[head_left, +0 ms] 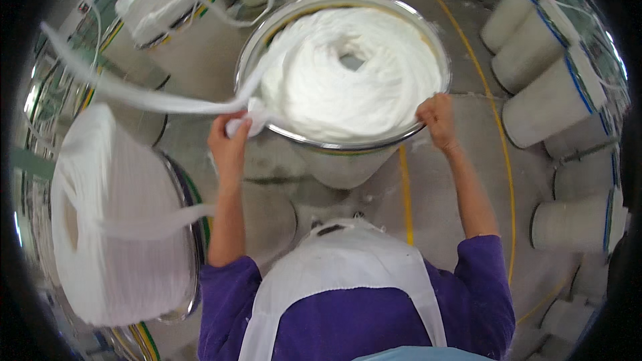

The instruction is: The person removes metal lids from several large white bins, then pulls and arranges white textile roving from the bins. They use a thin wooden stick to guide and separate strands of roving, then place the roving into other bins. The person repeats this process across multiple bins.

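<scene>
In front of me stands a tall round can with a shiny metal rim (304, 139), filled with coiled white fibre sliver (301, 87) that has a hole at its middle. Beside the near left of the rim, my left hand (229, 144) is closed on a soft loop of the sliver. From there a loose strand (150, 99) runs up and away to the left. My right hand (438, 119) has its fingers curled over the rim at the near right; its fingertips are partly hidden.
Close on my left is another can heaped with sliver (127, 220). More filled cans stand ahead, one piled with fluffy sliver (160, 7). Along the right is a row of white cans (552, 103) with blue bands, beyond a yellow floor line (495, 113).
</scene>
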`<state>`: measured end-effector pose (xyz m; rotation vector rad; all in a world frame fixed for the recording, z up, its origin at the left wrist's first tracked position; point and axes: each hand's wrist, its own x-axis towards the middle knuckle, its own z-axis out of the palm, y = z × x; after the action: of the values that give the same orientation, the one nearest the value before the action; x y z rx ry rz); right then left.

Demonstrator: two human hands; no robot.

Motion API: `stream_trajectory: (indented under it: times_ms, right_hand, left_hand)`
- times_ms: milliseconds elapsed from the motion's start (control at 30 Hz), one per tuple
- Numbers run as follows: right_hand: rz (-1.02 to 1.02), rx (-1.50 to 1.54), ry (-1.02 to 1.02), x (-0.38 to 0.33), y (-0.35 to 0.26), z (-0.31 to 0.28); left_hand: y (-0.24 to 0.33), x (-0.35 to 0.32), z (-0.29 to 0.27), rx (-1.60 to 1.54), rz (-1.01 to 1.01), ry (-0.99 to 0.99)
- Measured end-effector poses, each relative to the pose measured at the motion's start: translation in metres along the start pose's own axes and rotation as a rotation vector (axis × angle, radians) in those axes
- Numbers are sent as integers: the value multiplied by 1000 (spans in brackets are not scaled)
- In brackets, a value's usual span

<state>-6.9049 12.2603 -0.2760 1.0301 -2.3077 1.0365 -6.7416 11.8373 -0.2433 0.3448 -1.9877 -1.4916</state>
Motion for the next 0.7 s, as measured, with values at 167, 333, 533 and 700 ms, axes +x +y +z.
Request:
stream_trajectory:
  times_ms: [167, 333, 533, 700]
  right_hand:
    - [-77, 13, 59, 16, 33, 7]
    - [0, 27, -17, 32, 32, 20]
    - [0, 135, 28, 24, -33, 33]
    - [-133, 137, -109, 12, -97, 42]
  left_hand:
    - [-76, -187, -37, -209, -757, 132]
    - [-79, -160, -62, -54, -513, 153]
    - [14, -24, -28, 465, 120, 103]
    - [38, 1, 4, 961, -216, -154]
